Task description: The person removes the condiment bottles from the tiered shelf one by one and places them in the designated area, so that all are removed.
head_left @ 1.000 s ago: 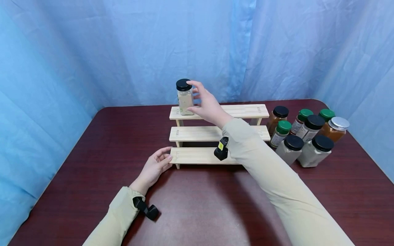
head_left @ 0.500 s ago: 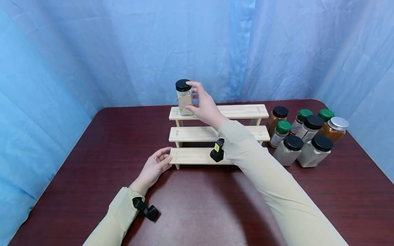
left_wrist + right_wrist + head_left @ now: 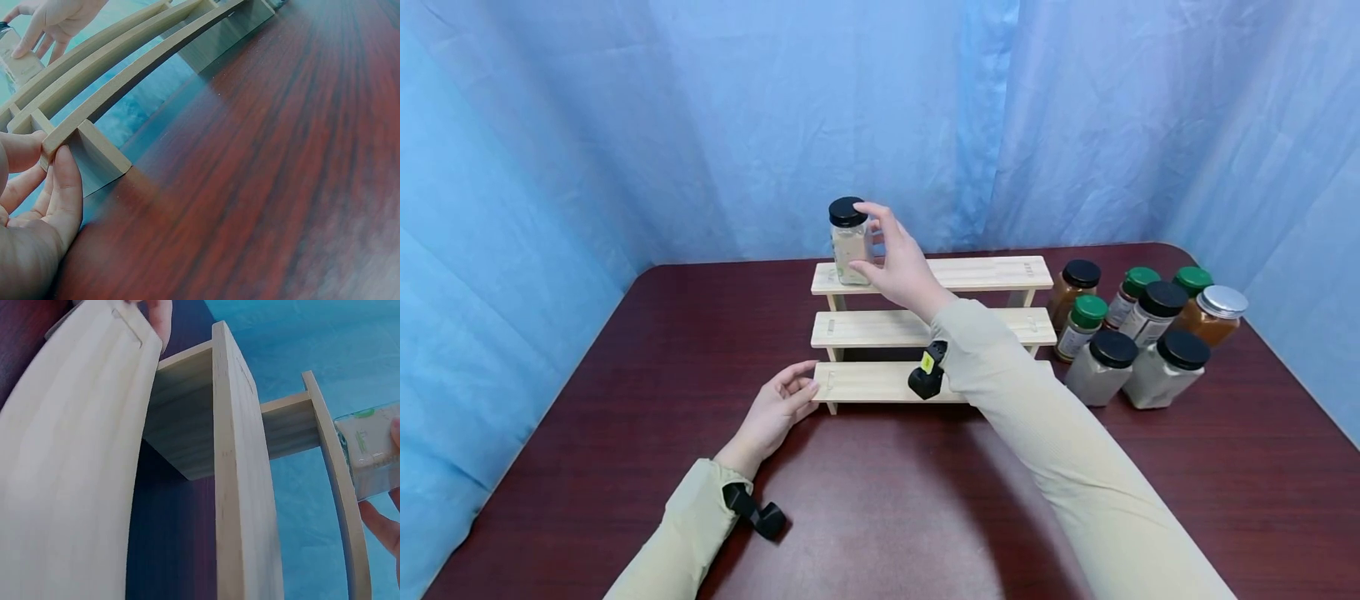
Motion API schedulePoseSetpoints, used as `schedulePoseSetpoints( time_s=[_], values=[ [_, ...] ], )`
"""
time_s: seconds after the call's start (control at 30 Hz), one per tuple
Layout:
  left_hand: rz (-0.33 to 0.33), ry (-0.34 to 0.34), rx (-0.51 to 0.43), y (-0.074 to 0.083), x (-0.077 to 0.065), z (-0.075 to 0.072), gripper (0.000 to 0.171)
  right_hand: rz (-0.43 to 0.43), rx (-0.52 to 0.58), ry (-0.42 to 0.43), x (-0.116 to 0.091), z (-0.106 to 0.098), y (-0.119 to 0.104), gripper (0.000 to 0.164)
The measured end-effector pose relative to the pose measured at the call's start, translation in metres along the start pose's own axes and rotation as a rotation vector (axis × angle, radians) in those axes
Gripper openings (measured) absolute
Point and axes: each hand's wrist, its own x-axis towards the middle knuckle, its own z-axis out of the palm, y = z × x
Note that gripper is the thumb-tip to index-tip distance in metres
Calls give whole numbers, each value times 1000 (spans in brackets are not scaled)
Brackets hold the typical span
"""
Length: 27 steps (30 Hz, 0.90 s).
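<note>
A three-tier wooden display rack [image 3: 880, 328] stands on the table. My left hand [image 3: 771, 417] pinches the left end of its lowest board between thumb and fingers, seen close up in the left wrist view, where the board's end [image 3: 59, 136] sits between them. On the left end of the top board, a clear spice jar [image 3: 850, 248] with a black lid and pale powder stands upright. My right hand [image 3: 906, 265] holds this jar from its right side, thumb low and index finger up at the lid. In the right wrist view the jar's base [image 3: 369, 453] meets the top board.
Right of the rack several spice jars stand grouped: a black-lidded brown jar [image 3: 1074, 292], green-lidded bottles [image 3: 1081, 327], a silver-lidded jar [image 3: 1213, 315] and black-lidded pale jars [image 3: 1165, 371]. Blue curtains [image 3: 737, 133] hang behind the dark red table [image 3: 625, 375].
My right wrist and forearm have shifted slightly left, while the hand stays at the jar on the top board. The left hand keeps its place on the lowest board.
</note>
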Motion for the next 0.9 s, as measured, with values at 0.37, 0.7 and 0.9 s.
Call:
schedulePoseSetpoints(
  time_s=[0.37,0.7,0.9],
  values=[
    [-2,-1,-5,-3,0,-1,49,-57,95,88,-20,-4,8,69],
    [-5,-1,-11,-2,1,-2,49,-23,189,97,-29,-7,9,70],
    [-2,-5,1,0,2,-2,49,-6,251,127,-35,-8,8,70]
  ],
)
